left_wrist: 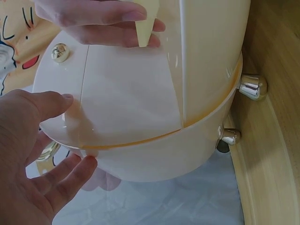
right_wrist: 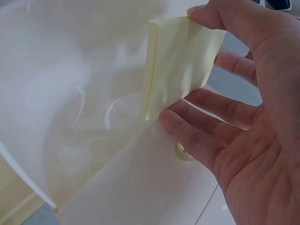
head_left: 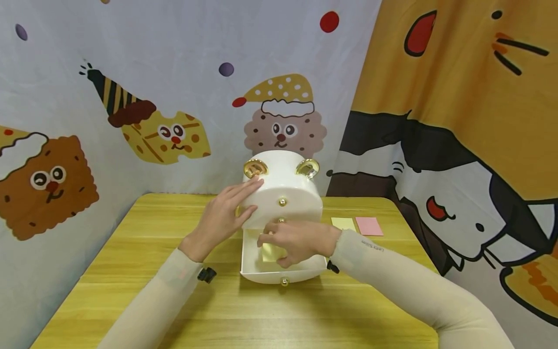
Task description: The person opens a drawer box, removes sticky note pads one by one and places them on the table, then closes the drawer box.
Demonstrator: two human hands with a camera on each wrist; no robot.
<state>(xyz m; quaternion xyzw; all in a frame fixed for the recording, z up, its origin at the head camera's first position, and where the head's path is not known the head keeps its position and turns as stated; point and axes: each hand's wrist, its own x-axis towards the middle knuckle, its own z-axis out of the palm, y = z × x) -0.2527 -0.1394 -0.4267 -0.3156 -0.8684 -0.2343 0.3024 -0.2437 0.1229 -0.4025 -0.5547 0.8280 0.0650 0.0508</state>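
Observation:
A white storage box [head_left: 283, 182] with gold ear-shaped trims stands on the table, its bottom drawer [head_left: 261, 277] pulled out towards me. My right hand [head_left: 301, 240] is over this drawer and pinches a pale yellow sticky note pad [right_wrist: 185, 61] between thumb and fingers. In the right wrist view the pad is tilted on edge, its lower corner close to the drawer's inside. My left hand [head_left: 224, 208] rests on the left side of the box, fingers nearly straight. The left wrist view shows its thumb [left_wrist: 54, 104] at the front face and other fingers along the side.
On the table to the right of the box lie a yellow sticky note pad [head_left: 343, 223] and a pink one [head_left: 369, 226]. Gold knobs, such as the drawer knob [head_left: 285, 281], stick out at the front. A cartoon-printed curtain [head_left: 187, 58] hangs behind the wooden table [head_left: 209, 310].

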